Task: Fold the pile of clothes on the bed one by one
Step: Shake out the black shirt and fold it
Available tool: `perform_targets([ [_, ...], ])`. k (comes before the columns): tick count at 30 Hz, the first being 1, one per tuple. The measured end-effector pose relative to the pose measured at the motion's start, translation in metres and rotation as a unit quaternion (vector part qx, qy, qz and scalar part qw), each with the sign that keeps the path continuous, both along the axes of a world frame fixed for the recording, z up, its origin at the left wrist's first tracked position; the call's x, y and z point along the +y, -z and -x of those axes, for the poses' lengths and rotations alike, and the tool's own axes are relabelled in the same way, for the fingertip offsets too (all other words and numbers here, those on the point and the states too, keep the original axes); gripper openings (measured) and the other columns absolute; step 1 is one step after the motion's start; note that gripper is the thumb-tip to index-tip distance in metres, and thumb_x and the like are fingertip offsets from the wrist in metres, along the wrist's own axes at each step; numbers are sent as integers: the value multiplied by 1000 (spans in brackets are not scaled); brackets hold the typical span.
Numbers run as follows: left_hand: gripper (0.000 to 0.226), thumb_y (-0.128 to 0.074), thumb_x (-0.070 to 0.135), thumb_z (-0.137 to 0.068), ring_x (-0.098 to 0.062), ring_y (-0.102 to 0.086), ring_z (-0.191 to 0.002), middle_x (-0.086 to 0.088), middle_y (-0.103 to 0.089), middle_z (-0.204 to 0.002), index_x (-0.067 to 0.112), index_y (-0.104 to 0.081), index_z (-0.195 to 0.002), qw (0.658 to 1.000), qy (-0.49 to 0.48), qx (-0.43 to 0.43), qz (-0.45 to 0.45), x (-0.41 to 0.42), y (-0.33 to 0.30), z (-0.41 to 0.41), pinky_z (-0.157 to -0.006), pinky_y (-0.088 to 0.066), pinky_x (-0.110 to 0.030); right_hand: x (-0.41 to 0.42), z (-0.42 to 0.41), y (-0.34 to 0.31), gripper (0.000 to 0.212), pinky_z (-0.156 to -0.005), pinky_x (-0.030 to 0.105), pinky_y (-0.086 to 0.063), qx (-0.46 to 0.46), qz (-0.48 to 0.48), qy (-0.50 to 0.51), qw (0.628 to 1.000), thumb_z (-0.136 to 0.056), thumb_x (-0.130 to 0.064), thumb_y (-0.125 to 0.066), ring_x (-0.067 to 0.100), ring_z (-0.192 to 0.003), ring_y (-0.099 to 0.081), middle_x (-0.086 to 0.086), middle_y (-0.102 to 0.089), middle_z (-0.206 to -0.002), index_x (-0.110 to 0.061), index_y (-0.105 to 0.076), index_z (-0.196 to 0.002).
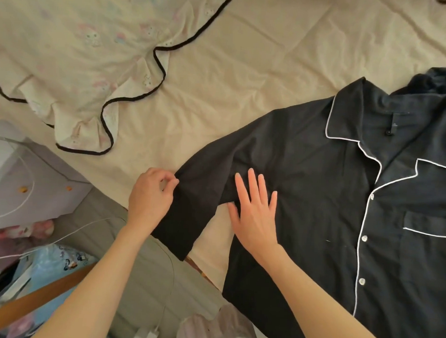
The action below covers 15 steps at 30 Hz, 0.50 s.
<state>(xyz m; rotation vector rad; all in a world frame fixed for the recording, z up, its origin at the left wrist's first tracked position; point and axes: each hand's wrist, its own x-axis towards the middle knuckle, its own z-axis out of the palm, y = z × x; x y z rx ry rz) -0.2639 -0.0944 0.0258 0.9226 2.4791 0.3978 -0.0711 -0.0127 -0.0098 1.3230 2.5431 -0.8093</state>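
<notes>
While the black pajama shirt [330, 199] lies face up on the right half of the cream bedsheet [247, 55], collar toward the far side and buttons closed, we note the sleeve-fold step is in hand. Our left hand [150, 196] pinches the outer edge of the near sleeve [189, 205] between curled fingers and thumb. Our right hand [256, 211] lies flat with fingers straight and spread, pressing the cloth at the underarm, where sleeve meets body. The sleeve bends down there and its cuff end hangs over the edge of the bed.

Judgement: the next move calls for lifting the sleeve across the chest while the flat hand anchors the crease; the loose weave will likely slump unless kept taut.

Shirt cloth looks matte, soft, lightly rumpled; thin white piping [368, 208] traces the notched collar, placket and chest pocket, with pale round buttons. More dark fabric [440, 78] bunches beyond the collar, item unclear. Farther left lies a pale printed ruffled piece with a black wavy trim [80, 68]. Off the bed, a white cable [60, 238] crosses clutter
</notes>
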Motion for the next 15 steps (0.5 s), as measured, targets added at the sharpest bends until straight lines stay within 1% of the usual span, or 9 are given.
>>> perform_targets([
  [2, 9, -57, 24, -92, -16, -56, -96, 1, -59, -104, 16, -63, -93, 1000, 16, -12, 20, 2, -3, 8, -81, -43, -27, 0, 1, -1, 62, -114, 52, 5, -10, -1, -4, 1000, -98, -40, -40, 24, -146, 6, 2, -5, -160, -30, -8, -151],
  [4, 8, -54, 22, -93, -14, -55, -89, 4, -58, -95, 16, -59, -93, 999, 10, -28, 23, 6, -7, 15, -75, -41, -25, 1, 1, -1, 62, -113, 51, 6, -15, 2, -8, 1000, -98, -41, -38, 23, -145, 8, 1, -3, -160, -30, -6, -151],
  [6, 5, -51, 19, -95, -14, -53, -84, 6, -55, -85, 16, -54, -91, 997, -40, -60, 1, 14, -12, 26, -71, -37, -23, 2, -1, -1, 62, -113, 50, 7, -15, 6, -10, 1000, -99, -42, -36, 22, -144, 11, 1, -1, -160, -31, -4, -151],
  [8, 5, -51, 19, -95, -16, -52, -83, 4, -56, -84, 16, -53, -91, 994, -68, -86, -19, 27, -17, 42, -73, -36, -27, 2, -4, -2, 63, -114, 49, 6, -22, 6, -21, 1000, -99, -44, -34, 21, -144, 12, 1, 1, -160, -31, -1, -151],
  [11, 7, -54, 23, -94, -16, -54, -79, 2, -59, -81, 16, -55, -90, 994, -32, -103, -19, 52, -25, 62, -71, -37, -29, 4, -5, -4, 62, -115, 50, 3, -26, 11, -28, 999, -99, -44, -33, 22, -145, 11, 1, 2, -160, -31, -2, -151],
  [14, 6, -54, 23, -94, -14, -52, -74, 3, -57, -77, 18, -55, -90, 997, -10, -82, -9, 70, -29, 78, -66, -35, -26, 5, -4, -5, 62, -116, 50, 3, -32, 17, -32, 999, -99, -44, -34, 22, -146, 11, 1, 3, -160, -31, -3, -151],
  [15, 6, -53, 23, -94, -14, -52, -75, 3, -57, -77, 19, -54, -91, 997, -11, -73, -6, 71, -29, 83, -66, -36, -25, 5, -4, -6, 62, -115, 50, 2, -32, 18, -34, 999, -99, -44, -34, 22, -146, 10, 1, 3, -160, -31, -4, -151],
])
